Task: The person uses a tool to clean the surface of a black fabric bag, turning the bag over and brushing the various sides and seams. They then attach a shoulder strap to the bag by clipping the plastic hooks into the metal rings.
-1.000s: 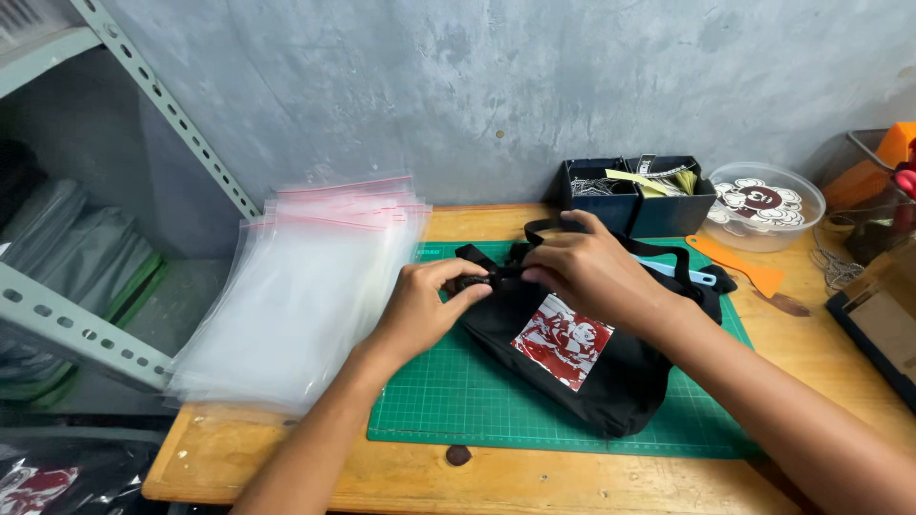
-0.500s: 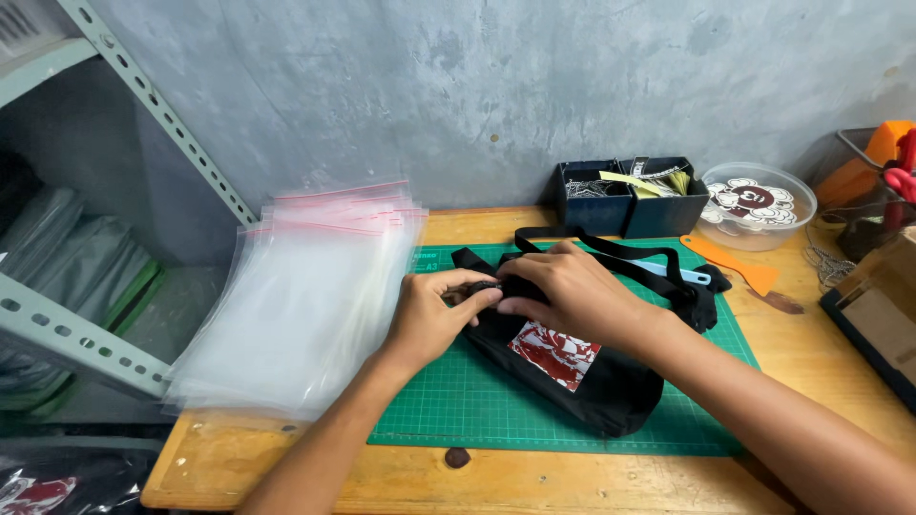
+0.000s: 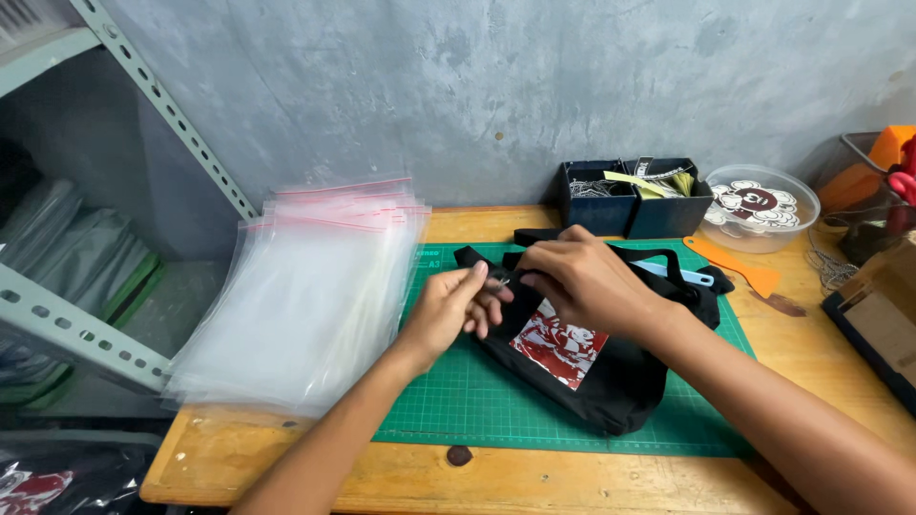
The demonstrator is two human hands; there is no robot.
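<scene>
A black tote bag [image 3: 611, 381] with a red and white print lies on a green cutting mat [image 3: 477, 401]. My left hand [image 3: 453, 305] pinches a small metal piece at the bag's top left edge. My right hand [image 3: 582, 281] rests on the bag's upper part, fingers bent onto the fabric beside the same spot. The bag's straps [image 3: 682, 277] trail toward the back right.
A stack of clear zip bags [image 3: 305, 296] overhangs the wooden table's left end. At the back stand two dark bins [image 3: 630, 205] and a clear round tub [image 3: 763, 210]. An orange scraper [image 3: 739, 267] lies right of the mat. Metal shelving [image 3: 124, 105] stands at left.
Both hands have shifted left along the bag's top edge. The left hand now pinches a small metal piece that was not seen between its fingers before.
</scene>
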